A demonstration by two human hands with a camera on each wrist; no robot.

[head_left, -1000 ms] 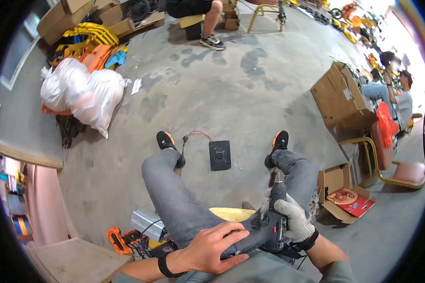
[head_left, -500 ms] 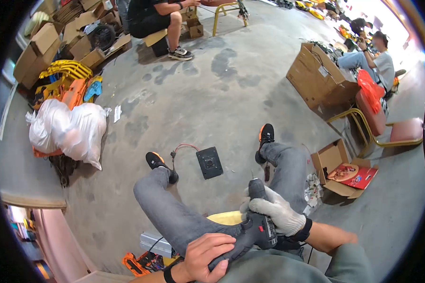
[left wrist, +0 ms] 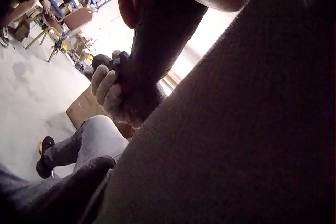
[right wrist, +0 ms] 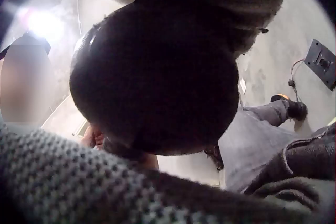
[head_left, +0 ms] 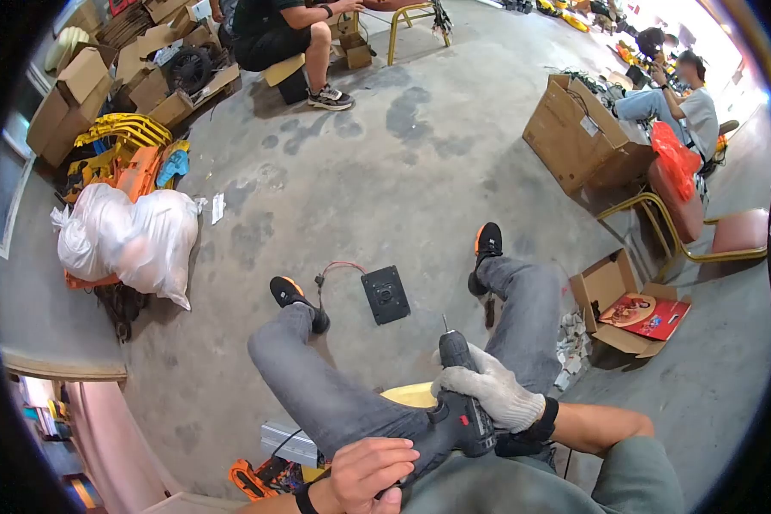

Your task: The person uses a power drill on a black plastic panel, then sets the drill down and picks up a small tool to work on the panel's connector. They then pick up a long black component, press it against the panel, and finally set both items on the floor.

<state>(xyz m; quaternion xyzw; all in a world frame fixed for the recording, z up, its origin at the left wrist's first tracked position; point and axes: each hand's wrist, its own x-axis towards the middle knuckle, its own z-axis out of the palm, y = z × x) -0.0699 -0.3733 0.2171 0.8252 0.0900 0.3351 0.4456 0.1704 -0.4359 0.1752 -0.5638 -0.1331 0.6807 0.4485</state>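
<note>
Seen from my distant post, a power drill (head_left: 471, 424) lies across the seated person's lap, its slim bit (head_left: 445, 324) angled toward the floor (head_left: 334, 206) ahead. The gloved right hand (head_left: 494, 392) wraps round the body just behind the chuck (head_left: 452, 339), while the bare left hand (head_left: 373, 471) grips the far end of the dark handle. Between the shoes, a black plate (head_left: 385, 295) with a red cable (head_left: 344, 265) rests on the floor, well apart from the bit. I judge the drill rigid and fairly heavy, its hard casing sturdy but perhaps a little slick under knit fabric; the thin bit looks the most fragile part. The handle and body offer me the surest hold, with fingers clear of the chuck.
</note>
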